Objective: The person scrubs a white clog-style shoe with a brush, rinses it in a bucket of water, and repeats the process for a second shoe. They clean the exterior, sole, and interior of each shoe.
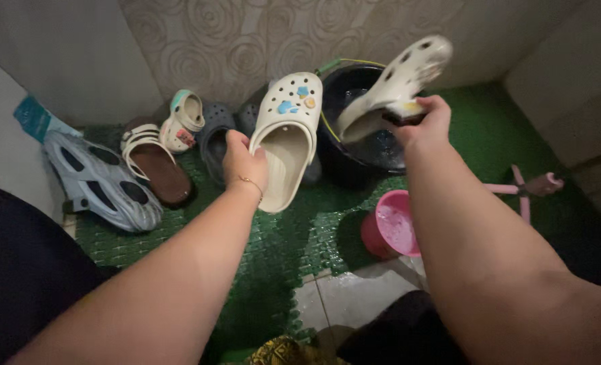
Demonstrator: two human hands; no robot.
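Holding cream clogs: left hand (244, 162), right hand (427, 124) over bucket (354, 152) rim.

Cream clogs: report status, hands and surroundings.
Left hand grips one cream clog by its heel. Right hand holds the other clog over the dark bucket. Pink scoop beside the bucket.
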